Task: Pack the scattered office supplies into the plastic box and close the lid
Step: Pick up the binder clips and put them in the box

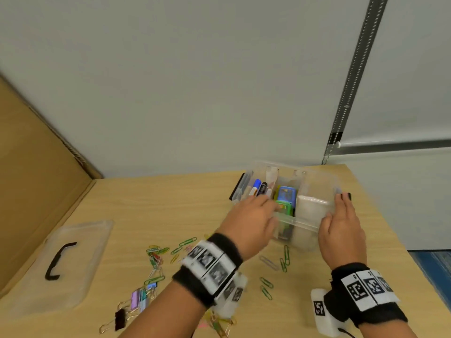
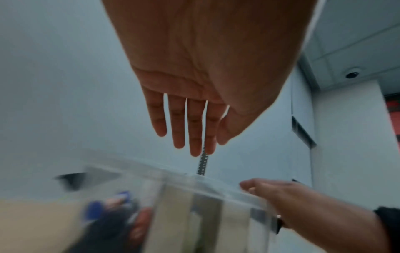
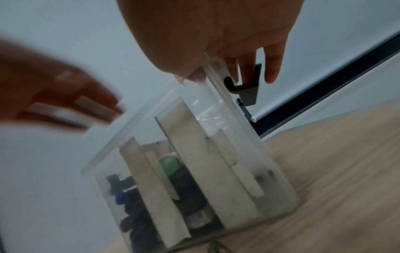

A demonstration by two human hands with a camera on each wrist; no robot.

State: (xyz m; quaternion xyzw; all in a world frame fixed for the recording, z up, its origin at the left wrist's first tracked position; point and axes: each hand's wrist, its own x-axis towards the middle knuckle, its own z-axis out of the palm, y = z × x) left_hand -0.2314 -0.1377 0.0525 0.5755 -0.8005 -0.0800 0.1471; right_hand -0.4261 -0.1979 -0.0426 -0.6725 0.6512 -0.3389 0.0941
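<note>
Clear plastic box (image 1: 302,222), long axis left-right, opening up; one lid (image 1: 61,267) apart. Right hand (image 1: 341,230) grips right end; left hand (image 1: 251,220) flat, empty, above.

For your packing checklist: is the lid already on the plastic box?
No, the lid lies flat on the table, left of the open plastic box.

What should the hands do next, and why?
Probably the left hand should swing back and scoop up paper clips, while the right hand steadies the box it grips. The left hand hovers open and empty over the box, clips still litter the table, and the lid lies off.
</note>
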